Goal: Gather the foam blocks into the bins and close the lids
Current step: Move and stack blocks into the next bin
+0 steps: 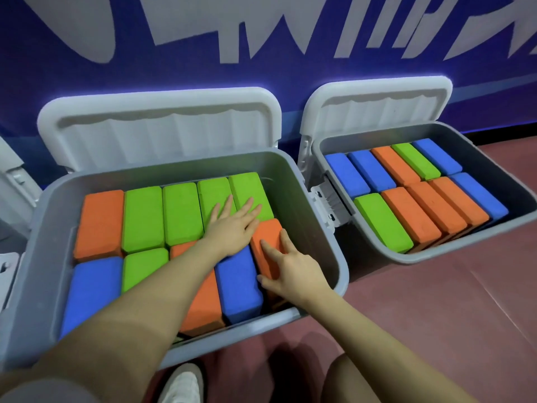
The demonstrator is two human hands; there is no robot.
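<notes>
Lengthwise, orange block [267,251] (long axis wallward)

A blue wall [290,77] fills the top of the view, painted with large white lettering [232,27] that runs off the upper edge, too cropped to read. Where the wall meets the ground on the right, a dark strip [511,136] runs along its base. The floor [436,301] is a dull reddish-brown, with faint pale lines crossing it at the right. At the bottom edge, near the middle, a white shoe [181,385] rests on the floor, partly cut off by the frame
</notes>
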